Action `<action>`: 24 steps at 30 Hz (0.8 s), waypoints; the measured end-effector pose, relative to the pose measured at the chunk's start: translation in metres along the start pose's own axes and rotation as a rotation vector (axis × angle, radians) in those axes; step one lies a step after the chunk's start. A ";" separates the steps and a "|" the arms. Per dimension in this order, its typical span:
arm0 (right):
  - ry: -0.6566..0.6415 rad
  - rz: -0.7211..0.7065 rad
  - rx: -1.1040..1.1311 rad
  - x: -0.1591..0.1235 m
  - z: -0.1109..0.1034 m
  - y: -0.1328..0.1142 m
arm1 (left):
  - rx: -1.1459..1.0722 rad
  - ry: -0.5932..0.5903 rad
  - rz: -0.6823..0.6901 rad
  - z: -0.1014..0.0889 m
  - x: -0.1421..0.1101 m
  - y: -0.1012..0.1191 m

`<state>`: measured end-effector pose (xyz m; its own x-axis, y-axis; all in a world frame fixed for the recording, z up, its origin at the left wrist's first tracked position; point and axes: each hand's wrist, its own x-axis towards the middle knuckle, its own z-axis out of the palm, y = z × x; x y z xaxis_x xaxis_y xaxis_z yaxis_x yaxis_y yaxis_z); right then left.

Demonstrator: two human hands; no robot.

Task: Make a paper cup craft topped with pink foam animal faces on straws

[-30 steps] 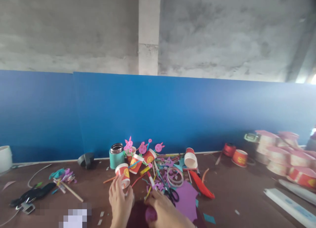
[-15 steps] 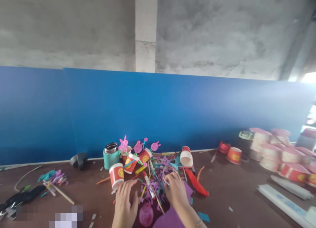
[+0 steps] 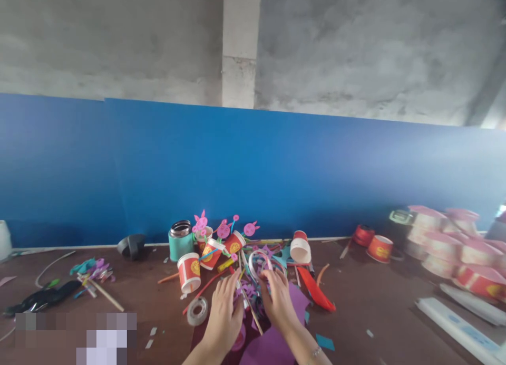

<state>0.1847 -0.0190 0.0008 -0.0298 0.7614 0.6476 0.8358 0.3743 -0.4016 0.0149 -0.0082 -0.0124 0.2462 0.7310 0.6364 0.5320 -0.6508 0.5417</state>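
Cups [image 3: 188, 274] beyond the hands [image 3: 226, 304] bear unreadable yellow emblems [image 3: 195, 268].

We are examining a brown table [image 3: 348, 286]. Near its back edge, we are recording an open teal flask [image 3: 181, 247] and, in front, a red-and-white cup [image 3: 189, 271], with a tape roll [image 3: 191, 314] lying near it. We are also noting a red strip [image 3: 316, 291], a blue scrap [image 3: 325, 342], a long white bar [image 3: 454, 325] rightward, and a black strap [image 3: 47, 299] leftward.

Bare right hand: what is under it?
Beneath the right hand, a thin, flat purple sheet shows on both sides of the wrist; what the palm covers cannot be seen.
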 end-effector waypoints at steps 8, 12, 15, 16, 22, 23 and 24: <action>-0.049 -0.138 0.191 -0.009 0.005 -0.018 | -0.074 0.042 0.018 0.005 -0.003 -0.009; -0.069 -0.119 0.195 -0.008 0.000 -0.023 | -0.090 0.040 0.018 0.003 -0.006 -0.010; -0.068 -0.106 0.192 -0.007 -0.004 -0.027 | -0.071 0.018 0.040 0.003 -0.006 -0.008; -0.065 -0.112 0.193 -0.006 -0.005 -0.029 | -0.059 0.003 0.043 0.002 -0.006 -0.007; -0.176 -0.179 0.229 -0.003 -0.012 -0.039 | -0.035 -0.027 -0.032 -0.006 -0.001 -0.003; -0.182 -0.180 0.224 -0.003 -0.012 -0.040 | -0.047 -0.016 -0.048 -0.007 0.000 -0.005; -0.184 -0.182 0.214 -0.003 -0.013 -0.040 | -0.061 -0.006 -0.057 -0.007 0.000 -0.006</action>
<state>0.1584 -0.0434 0.0232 -0.2827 0.7472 0.6015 0.6741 0.6009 -0.4296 0.0062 -0.0054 -0.0124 0.2215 0.7685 0.6003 0.4952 -0.6190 0.6096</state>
